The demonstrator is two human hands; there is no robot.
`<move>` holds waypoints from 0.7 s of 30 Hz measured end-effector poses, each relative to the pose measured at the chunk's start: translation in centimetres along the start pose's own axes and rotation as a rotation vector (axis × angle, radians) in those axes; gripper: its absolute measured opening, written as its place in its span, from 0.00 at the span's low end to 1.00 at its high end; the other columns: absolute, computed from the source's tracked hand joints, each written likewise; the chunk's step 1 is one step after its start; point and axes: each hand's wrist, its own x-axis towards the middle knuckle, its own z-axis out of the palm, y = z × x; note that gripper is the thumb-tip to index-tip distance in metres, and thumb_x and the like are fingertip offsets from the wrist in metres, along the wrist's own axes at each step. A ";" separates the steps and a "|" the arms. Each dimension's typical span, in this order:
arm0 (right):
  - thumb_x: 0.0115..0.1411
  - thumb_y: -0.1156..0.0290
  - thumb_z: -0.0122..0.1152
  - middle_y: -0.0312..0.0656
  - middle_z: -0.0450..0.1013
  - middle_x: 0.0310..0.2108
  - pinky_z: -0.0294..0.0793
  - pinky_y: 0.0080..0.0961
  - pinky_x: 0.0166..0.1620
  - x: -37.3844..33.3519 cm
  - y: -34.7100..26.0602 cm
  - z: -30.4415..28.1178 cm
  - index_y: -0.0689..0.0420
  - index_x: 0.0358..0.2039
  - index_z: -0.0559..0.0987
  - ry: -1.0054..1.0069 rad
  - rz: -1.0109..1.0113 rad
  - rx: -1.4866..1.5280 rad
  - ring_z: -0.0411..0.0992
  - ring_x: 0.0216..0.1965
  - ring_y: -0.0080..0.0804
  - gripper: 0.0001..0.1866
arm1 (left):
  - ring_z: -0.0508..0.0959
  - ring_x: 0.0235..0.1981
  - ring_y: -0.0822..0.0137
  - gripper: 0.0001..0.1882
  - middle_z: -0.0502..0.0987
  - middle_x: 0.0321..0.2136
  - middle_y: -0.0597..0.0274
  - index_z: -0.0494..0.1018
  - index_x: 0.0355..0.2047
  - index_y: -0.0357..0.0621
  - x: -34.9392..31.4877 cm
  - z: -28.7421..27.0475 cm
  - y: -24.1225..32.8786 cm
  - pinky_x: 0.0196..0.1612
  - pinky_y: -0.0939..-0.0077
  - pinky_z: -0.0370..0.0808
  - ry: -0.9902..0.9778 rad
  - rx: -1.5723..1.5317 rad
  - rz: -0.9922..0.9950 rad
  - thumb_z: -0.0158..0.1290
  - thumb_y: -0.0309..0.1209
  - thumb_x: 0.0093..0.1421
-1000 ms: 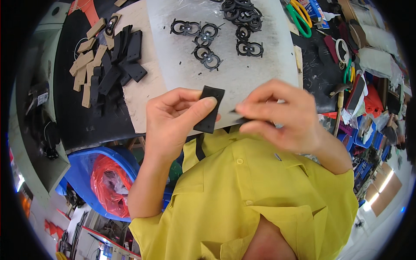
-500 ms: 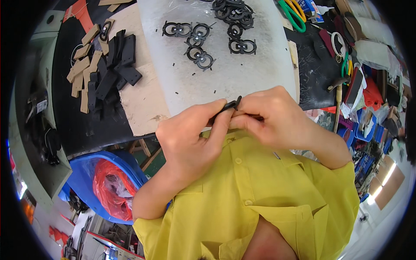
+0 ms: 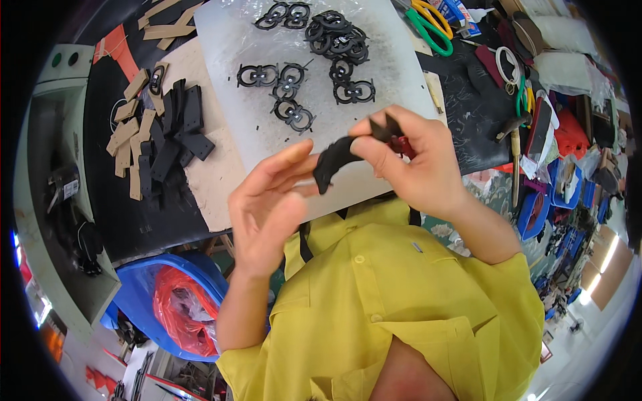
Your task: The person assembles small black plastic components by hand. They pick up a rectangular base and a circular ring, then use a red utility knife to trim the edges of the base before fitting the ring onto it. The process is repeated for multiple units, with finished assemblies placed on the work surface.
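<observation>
A half-second ago both hands were bunched together over the black strip [image 3: 334, 159]; now the left hand [image 3: 271, 200] has drawn away toward 8 o'clock and let its fingers come apart. From where I stand, the left grip is spread, the thumb blurred, the fingertips right by the strip's lower end; whether they touch it, I can't tell. The right hand [image 3: 416, 157], at 3 o'clock from the strip, has its grip pinching the far end between thumb and fingers, and the strip arches in the air above the near edge of the desk [image 3: 144, 226]. A dark red piece [image 3: 402, 146] pokes out inside that same hand, with a dark forked tip [image 3: 384, 128] above it.

Taking the strip as the dial's centre, linked black rings [image 3: 293, 115] lie at 11 on a whitish sheet [image 3: 394, 80], a pile of flat black pieces [image 3: 167, 157] at 9, and green-handled scissors [image 3: 428, 35] at 1.
</observation>
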 end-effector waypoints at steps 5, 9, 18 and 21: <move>0.52 0.79 0.57 0.49 0.71 0.20 0.68 0.29 0.23 -0.5 1.5 -0.1 0.63 0.28 0.73 -0.153 -0.471 -0.409 0.70 0.20 0.45 0.03 | 0.76 0.30 0.77 0.16 0.78 0.31 0.57 0.73 0.42 0.28 0.1 1.8 1.7 0.35 0.85 0.73 0.020 0.461 -0.264 0.55 0.19 0.52; 0.54 0.73 0.58 0.43 0.71 0.17 0.66 0.25 0.22 -0.2 0.8 -1.4 0.62 0.34 0.77 -0.286 -0.023 -0.182 0.68 0.17 0.29 0.08 | 0.77 0.28 0.75 0.11 0.78 0.28 0.58 0.75 0.37 0.28 0.3 1.3 0.9 0.33 0.83 0.74 0.054 0.422 -0.358 0.55 0.17 0.50; 0.58 0.68 0.56 0.37 0.71 0.22 0.65 0.19 0.25 0.0 0.9 -1.8 0.64 0.36 0.76 -0.214 0.166 -0.052 0.66 0.21 0.19 0.12 | 0.78 0.24 0.71 0.10 0.78 0.26 0.55 0.75 0.36 0.28 -0.4 2.1 0.1 0.29 0.81 0.75 0.129 0.353 -0.256 0.55 0.18 0.51; 0.58 0.67 0.56 0.42 0.71 0.28 0.68 0.20 0.28 -0.1 1.6 -2.2 0.63 0.40 0.75 -0.066 -0.169 -0.230 0.69 0.22 0.27 0.14 | 0.77 0.23 0.71 0.08 0.78 0.27 0.54 0.75 0.34 0.29 -0.1 1.6 0.3 0.27 0.78 0.78 0.262 0.242 -0.275 0.55 0.18 0.51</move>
